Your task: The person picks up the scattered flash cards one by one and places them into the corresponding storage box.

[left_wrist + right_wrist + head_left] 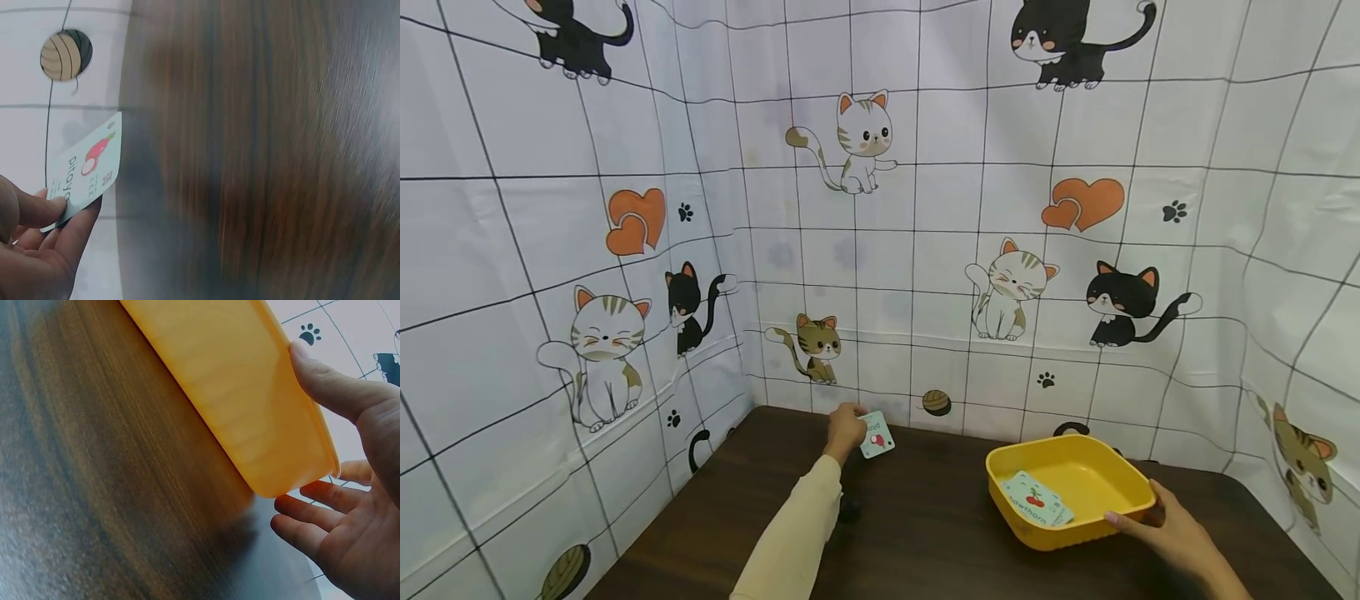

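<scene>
My left hand [846, 428] is stretched out over the far left part of the table and pinches a pale green card [877, 435] between thumb and fingers. In the left wrist view the card shows a pink fruit picture and the printed word "pitaya". On the right stands a yellow plastic basket [1078, 467], and my right hand [1172, 533] holds it by its right-hand corner. The right wrist view shows the thumb [325, 384] on the rim and the other fingers spread around the end wall. Inside the basket lie cards [1036, 498], the top one reading "hawthorn" with red fruit.
The dark wood-grain table [925, 525] ends at a white sheet [887, 275] with a grid and cartoon cats, which hangs behind it and along both sides. A small dark object [848, 509] shows beside the left forearm.
</scene>
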Motion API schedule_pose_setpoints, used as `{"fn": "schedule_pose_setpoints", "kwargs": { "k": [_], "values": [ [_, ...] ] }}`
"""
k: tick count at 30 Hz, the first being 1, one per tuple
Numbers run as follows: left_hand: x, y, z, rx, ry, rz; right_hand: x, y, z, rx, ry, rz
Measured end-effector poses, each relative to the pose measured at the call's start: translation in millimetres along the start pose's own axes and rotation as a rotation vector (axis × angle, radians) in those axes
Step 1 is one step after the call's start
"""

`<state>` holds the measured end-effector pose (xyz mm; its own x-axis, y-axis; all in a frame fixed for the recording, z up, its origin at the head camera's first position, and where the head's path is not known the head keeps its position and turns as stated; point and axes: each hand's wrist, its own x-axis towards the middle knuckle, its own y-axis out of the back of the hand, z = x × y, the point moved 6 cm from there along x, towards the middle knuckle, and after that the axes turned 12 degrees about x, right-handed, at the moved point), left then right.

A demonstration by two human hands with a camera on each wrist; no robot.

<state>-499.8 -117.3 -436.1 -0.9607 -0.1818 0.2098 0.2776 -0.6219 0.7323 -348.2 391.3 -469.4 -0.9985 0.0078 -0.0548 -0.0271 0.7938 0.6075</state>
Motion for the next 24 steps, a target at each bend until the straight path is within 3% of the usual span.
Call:
{"fn": "schedule_pose_setpoints", "kwargs": {
  "k": [9,16,24],
  "values": [
    [-17.6,-9.6,39.6,-0.069,-0.071,0.007,-1.3,0.0,1.2,-0.037,-0.022,-0.003],
    [-25.6,-21.2,76.9,-0.095,-0.1,-0.052,-2.6,-1.8,2.0,-0.045,-0.024,0.002],
    [-32.4,-30.0,107.2,-0.104,-0.132,-0.078,-1.1,0.9,0.8,-0.042,-0.004,0.001]
  ]
}}
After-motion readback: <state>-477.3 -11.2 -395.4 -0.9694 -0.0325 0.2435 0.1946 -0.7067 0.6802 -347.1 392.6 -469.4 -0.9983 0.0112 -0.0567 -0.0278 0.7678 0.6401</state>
